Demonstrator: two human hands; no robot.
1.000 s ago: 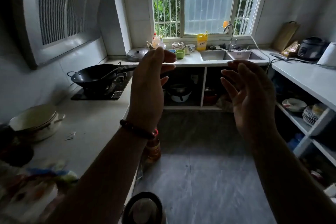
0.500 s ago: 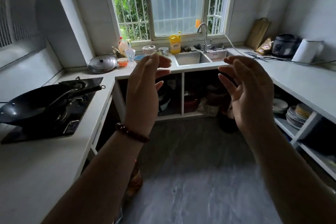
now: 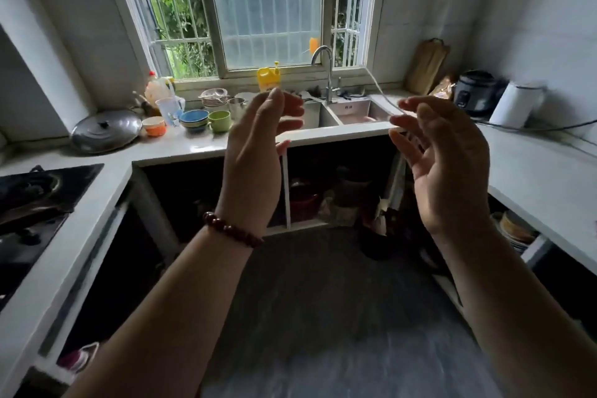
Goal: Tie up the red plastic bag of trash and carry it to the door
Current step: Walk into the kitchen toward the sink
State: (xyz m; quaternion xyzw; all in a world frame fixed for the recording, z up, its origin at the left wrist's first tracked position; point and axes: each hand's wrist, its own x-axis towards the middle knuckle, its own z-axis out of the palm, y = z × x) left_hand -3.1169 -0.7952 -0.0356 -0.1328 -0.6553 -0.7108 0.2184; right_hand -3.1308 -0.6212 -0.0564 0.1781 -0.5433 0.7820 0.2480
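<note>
Clutter lines the far counter [image 3: 193, 149]: a pan lid [image 3: 106, 131], bowls [image 3: 193, 118], a yellow bottle [image 3: 268, 79] and the sink [image 3: 355, 111] under a barred window [image 3: 268, 6]. A stove [image 3: 35, 203] sits left, a rice cooker [image 3: 475, 92] right. Left hand [image 3: 255, 158] and right hand [image 3: 449, 168] hang raised over the grey floor [image 3: 323, 317], fingers loosely spread, holding nothing. The red bag cannot be made out among the dark shelves [image 3: 193, 191].

A single wide-angle view from head height looks forward and down across the kitchen, facing the window [image 3: 268, 6] and sink [image 3: 358, 111] on the far worktop [image 3: 200, 147]. The left hand [image 3: 255, 152] and right hand [image 3: 449, 168] are raised close before the lens; the floor [image 3: 323, 317] fills the bottom.
</note>
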